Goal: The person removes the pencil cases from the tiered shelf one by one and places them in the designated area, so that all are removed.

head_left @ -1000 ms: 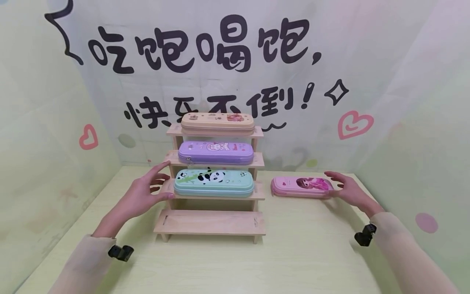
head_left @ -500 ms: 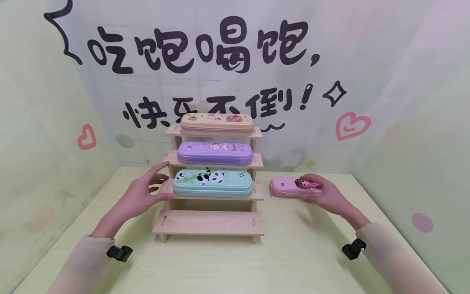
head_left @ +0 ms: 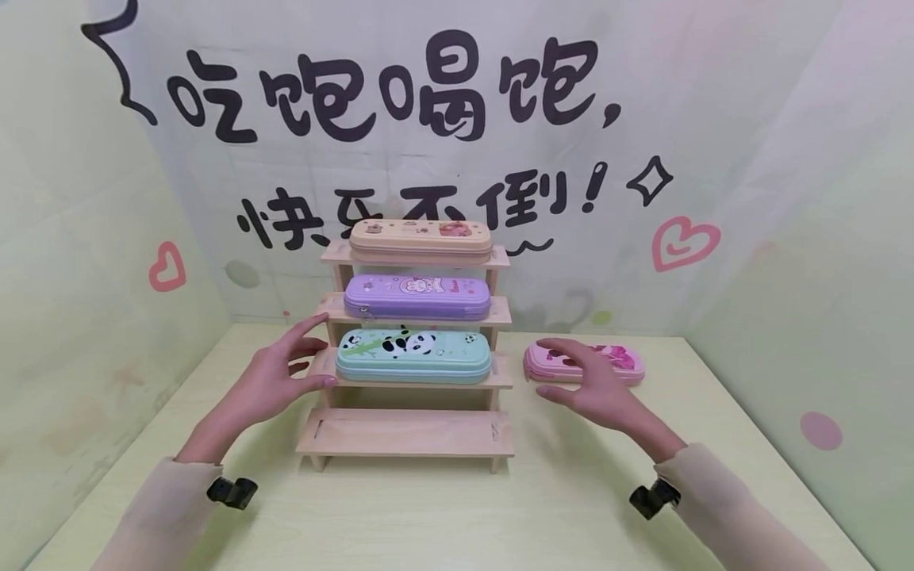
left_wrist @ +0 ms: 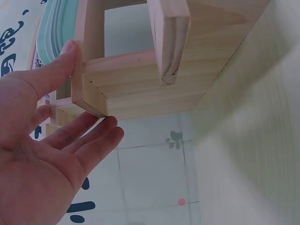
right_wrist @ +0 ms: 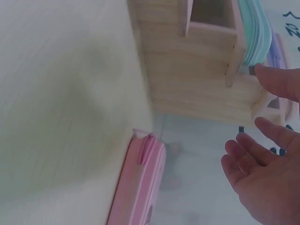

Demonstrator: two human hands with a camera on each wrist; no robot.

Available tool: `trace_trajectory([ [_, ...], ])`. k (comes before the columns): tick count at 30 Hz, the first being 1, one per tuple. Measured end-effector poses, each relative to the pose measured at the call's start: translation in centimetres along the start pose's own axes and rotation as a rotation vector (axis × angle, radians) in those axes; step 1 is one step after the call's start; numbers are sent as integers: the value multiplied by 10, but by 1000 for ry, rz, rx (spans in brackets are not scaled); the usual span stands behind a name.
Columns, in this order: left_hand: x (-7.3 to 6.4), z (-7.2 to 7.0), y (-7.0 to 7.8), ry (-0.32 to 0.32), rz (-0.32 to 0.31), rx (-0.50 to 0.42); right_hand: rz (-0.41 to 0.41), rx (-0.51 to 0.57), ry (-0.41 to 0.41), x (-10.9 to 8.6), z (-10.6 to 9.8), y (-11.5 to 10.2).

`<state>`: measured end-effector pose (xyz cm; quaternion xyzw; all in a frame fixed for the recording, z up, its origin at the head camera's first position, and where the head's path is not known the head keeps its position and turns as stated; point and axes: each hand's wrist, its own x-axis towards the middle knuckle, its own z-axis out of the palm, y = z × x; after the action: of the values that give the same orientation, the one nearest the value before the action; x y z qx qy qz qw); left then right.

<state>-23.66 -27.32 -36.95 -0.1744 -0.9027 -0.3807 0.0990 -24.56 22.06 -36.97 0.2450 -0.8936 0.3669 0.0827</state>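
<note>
A wooden four-step rack (head_left: 410, 432) carries a peach pencil case (head_left: 421, 242) on top, a purple one (head_left: 417, 297) below it and a mint panda one (head_left: 407, 366) on the third step. My left hand (head_left: 267, 381) holds the rack's left end, thumb against the front edge of a step and fingers behind it, as the left wrist view shows. My right hand (head_left: 600, 388) hovers with spread fingers in front of a pink pencil case (head_left: 630, 363), partly covering it, and holds nothing. In the right wrist view the pink case (right_wrist: 138, 187) lies apart from the hand.
The lowest step is bare wood. The rack and the pink case stand on a pale table (head_left: 457, 515), walled at the back and both sides by printed cloth (head_left: 785, 238) with large black lettering.
My right hand has moved left, from the pink case's right end across it to its left front, and the case stays in place. My left hand keeps its hold on the rack.
</note>
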Motion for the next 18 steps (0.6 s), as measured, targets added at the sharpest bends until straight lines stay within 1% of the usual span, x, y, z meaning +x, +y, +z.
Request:
trace_trajectory([
  [5, -1, -1, 1, 2, 0, -7, 14, 34, -12, 6, 6, -16],
  [11, -2, -2, 2, 3, 2, -6, 7, 74, -12, 15, 12, -29],
  [18, -1, -1, 0, 3, -1, -5, -27, 117, -17, 25, 20, -40],
])
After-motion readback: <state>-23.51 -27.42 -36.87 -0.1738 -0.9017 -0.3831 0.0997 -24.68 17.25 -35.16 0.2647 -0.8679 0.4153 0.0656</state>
